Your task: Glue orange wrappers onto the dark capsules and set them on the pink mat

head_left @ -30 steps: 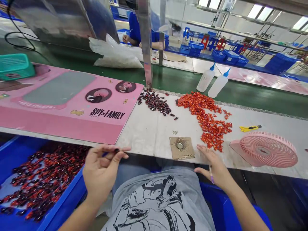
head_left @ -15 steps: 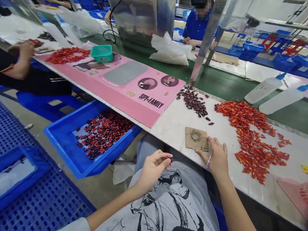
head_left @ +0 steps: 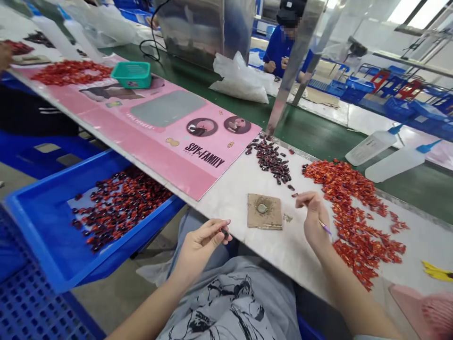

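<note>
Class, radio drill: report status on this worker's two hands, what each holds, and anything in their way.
Left hand: pinching small dark piece. Right hand: holding purple-tipped stick. Cardboard square lying between them.

Bright daylit windows (head_left: pixel 421 12) glow high at far right, above red and blue plastic stools (head_left: pixel 399 80) and blue plastic crates (head_left: pixel 357 89). A green conveyor belt (head_left: pixel 311 127) crosses the room beside a steel post (head_left: pixel 293 61), and a blue perforated plastic pallet (head_left: pixel 35 302) lies on the grey concrete floor (head_left: pixel 102 302) at near left.
</note>
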Tool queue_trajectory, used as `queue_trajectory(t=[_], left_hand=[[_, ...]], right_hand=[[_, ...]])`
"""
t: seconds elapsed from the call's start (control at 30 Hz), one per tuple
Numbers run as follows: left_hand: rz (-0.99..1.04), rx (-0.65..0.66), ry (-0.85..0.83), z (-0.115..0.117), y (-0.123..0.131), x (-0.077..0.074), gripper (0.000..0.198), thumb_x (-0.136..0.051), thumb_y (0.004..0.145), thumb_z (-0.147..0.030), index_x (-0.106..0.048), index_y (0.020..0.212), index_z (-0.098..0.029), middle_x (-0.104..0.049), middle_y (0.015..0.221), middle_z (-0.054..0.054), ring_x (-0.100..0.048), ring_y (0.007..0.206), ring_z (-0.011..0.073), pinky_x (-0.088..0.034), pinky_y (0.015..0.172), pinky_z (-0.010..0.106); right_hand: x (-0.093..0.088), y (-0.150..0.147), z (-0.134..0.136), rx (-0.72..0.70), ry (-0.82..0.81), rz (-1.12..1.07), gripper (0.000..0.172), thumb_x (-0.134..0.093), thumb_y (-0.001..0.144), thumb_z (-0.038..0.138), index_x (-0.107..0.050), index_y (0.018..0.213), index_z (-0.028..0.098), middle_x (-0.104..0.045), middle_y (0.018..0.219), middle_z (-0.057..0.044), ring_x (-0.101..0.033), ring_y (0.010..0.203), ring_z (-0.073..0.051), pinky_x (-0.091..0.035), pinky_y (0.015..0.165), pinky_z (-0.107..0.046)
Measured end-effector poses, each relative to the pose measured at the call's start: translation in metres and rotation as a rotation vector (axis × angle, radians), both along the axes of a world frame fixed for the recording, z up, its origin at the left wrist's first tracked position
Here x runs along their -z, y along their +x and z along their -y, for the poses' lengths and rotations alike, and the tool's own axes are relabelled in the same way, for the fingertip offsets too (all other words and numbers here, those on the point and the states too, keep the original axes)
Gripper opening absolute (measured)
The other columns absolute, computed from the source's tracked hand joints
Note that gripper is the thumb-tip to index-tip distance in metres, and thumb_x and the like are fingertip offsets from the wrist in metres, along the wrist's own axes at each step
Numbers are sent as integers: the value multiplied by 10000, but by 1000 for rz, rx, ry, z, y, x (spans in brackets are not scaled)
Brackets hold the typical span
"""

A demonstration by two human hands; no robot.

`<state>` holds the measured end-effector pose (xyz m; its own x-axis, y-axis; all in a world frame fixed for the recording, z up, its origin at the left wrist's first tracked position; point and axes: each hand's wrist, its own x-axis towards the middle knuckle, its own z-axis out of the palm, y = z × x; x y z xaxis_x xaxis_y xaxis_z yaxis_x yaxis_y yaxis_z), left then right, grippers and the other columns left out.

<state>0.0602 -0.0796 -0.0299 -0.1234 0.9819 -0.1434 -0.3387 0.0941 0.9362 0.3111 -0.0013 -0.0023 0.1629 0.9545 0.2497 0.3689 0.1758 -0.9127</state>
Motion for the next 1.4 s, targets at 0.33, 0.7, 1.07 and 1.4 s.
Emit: queue_trajectory(t=[0.33, 0.7, 1.07, 1.4], left_hand=[[-57, 76, -179, -64, 44, 4, 285, -900, 592, -409, -828, 769, -197, -725, 822, 53, -671, 561, 148, -632, 613, 310], [-266, 58, -77, -55, 45, 8, 181, -820, 724, -330, -820, 842, -193, -733, 832, 54, -725, 665, 181, -647, 677, 314], [-25, 89, -20, -39, 53, 4, 228, -906, 646, -360, -827, 818, -234, -746, 753, 23, -709, 607, 153, -615, 605, 271], [85, 113, -48, -26, 62, -1, 235, -930, 610, -366, -833, 798, -264, -750, 758, 12, -682, 569, 125, -606, 581, 248]], right_hand=[[26, -23, -13, -129, -263, -238, 761, -414, 777, 876, -554, 478, 190, -572, 407, -35, -500, 342, -118, -375, 338, -219], [31, -27, -8, -30, -427, -344, 718, -594, 645, 874, -560, 445, 185, -575, 408, -21, -466, 329, -92, -368, 335, -212], [10, -27, 6, -22, -429, -617, 709, -619, 608, 879, -538, 479, 187, -582, 397, -4, -491, 300, -85, -373, 310, -194], [-6, -31, 31, -133, -267, -492, 694, -577, 744, 812, -570, 453, 182, -557, 388, 0, -499, 306, -82, -374, 317, -195]])
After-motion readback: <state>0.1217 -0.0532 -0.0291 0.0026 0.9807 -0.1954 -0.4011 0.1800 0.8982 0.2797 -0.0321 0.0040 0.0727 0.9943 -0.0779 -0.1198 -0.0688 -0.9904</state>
